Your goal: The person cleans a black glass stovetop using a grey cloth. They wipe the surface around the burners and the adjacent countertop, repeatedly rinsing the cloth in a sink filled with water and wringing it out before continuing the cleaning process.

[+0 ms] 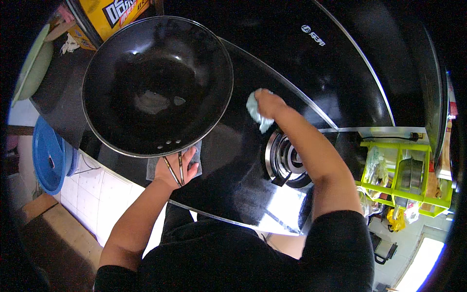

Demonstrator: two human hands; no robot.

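A large black wok (146,92) with puddles of liquid inside sits on the left of the black glass cooktop (228,155). My left hand (171,169) is just below its near rim, thumb spread, lying over a grey cloth (196,163). The wok's thin two-bar metal handle (181,168) crosses above that hand, and the rim hides some fingertips. Further right, my right hand (269,103) bunches a pale blue-white cloth (254,111) against the cooktop, behind the metal burner (283,158). My right forearm passes over part of that burner.
A dark panel with a metal trim (350,68) rises along the back. On the right stands a lime-green rack (396,175) holding bags and containers. A yellow box (99,19) is beyond the wok, a blue basin (47,153) at the left, and a green bowl (36,70) above it.
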